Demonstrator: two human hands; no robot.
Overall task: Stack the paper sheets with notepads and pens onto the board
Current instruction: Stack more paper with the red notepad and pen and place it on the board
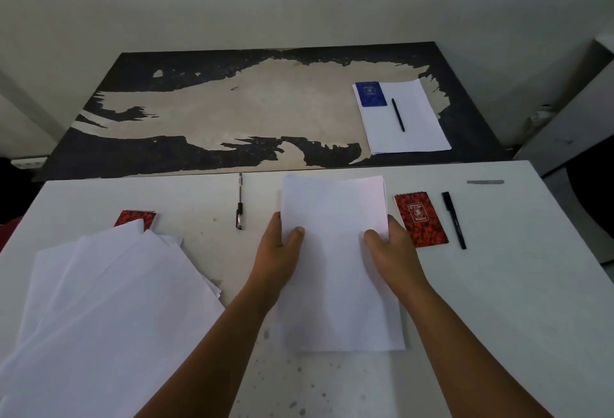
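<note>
Both gripping one paper stack [335, 235] on the white table [498, 284]: left hand [282, 245] and right hand [392, 245] curled round its side edges, thumbs on top.

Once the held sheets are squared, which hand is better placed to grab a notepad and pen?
Probably the right hand: the uncovered red notepad and black pen lie just beside it. The left hand is farther from the other pen.
</note>
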